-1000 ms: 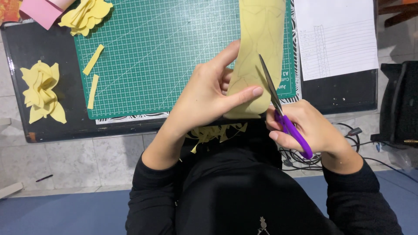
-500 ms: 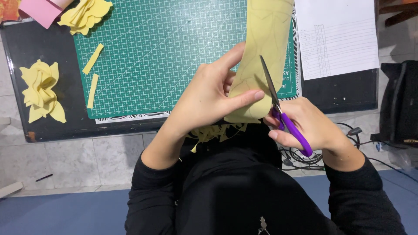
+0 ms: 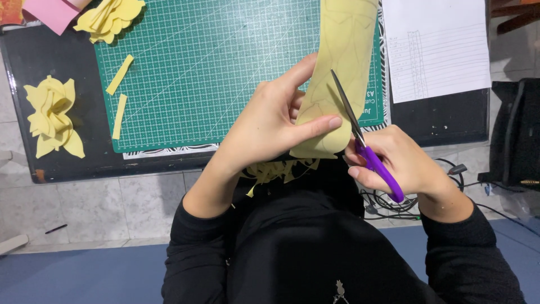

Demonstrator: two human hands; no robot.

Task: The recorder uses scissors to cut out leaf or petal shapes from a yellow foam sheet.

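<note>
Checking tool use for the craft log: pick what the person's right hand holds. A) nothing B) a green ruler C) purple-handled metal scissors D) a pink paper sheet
C: the right hand grips purple-handled metal scissors, blades against the yellow foam strip that the left hand holds.

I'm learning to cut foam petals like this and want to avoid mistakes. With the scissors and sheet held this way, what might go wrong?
1. The left hand pinches the yellow foam sheet with its thumb close to the blades of the purple-handled scissors in the right hand; a slip might nick it.
2. The sheet is held in the air and curves, so the cut may wander off the faint drawn outline.
3. Yellow scraps lie on the lap and may drop to the floor.
</note>
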